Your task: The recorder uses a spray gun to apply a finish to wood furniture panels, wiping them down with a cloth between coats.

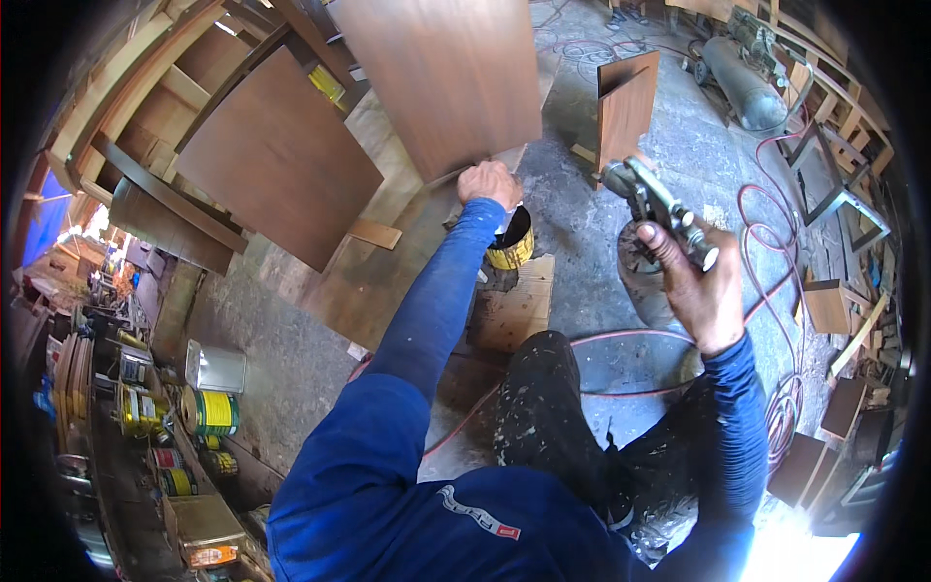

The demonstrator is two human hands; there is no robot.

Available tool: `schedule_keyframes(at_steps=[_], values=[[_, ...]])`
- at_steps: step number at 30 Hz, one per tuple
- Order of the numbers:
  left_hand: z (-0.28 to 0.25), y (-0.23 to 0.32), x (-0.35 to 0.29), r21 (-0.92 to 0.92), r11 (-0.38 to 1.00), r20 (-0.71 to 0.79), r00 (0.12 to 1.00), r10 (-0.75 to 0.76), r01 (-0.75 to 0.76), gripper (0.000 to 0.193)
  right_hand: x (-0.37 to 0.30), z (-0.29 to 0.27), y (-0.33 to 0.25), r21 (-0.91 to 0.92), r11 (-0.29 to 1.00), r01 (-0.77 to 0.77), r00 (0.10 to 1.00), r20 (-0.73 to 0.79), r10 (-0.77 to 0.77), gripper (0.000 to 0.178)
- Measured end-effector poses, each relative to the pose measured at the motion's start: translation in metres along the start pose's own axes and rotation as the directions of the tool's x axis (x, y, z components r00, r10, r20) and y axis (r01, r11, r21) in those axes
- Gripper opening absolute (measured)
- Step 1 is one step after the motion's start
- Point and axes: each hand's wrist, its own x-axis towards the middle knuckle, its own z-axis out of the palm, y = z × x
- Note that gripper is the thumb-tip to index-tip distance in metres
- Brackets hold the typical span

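My left hand (pixel 488 184) is closed at the lower edge of a tall brown wooden panel (pixel 451 82) in front of me; its fingertips are hidden behind the knuckles. Just below that hand, a yellow paint can (pixel 514 248) with dark drips stands by a stained piece of cardboard (pixel 529 308). Off to the right, my right hand (pixel 706 296) is wrapped round a metal spray gun (pixel 669 206), thumb uppermost. The gun is held in the air above the floor, apart from the panel.
Another brown panel (pixel 281 155) leans at the left, and a smaller upright wooden piece (pixel 626 112) stands beyond the gun. A red hose (pixel 640 333) crosses the floor and coils at the right. An air compressor (pixel 747 82) sits far right; cans (pixel 211 412) line the left side.
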Motion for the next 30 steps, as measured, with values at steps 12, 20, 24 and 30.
schedule_keyframes(at_steps=[12,20,24,30], values=[[0.005,0.034,0.001,0.045,0.970,-0.089,0.968,-0.235,0.240,0.038,0.054,0.003,0.199,0.062,0.997,0.039,0.829,0.556,-0.067,0.033],[0.001,0.068,0.009,0.077,0.867,-0.048,0.870,-0.491,0.493,0.040,0.116,0.041,0.340,0.130,0.991,0.009,0.646,0.756,-0.105,0.031],[0.003,0.081,0.016,0.109,0.814,-0.057,0.821,-0.568,0.571,0.034,0.140,0.080,0.387,0.069,0.997,0.024,0.774,0.630,-0.062,0.035],[0.015,0.091,0.036,0.166,0.720,-0.112,0.739,-0.665,0.674,0.036,0.152,0.125,0.408,0.089,0.995,-0.044,0.907,0.421,0.002,0.044]])
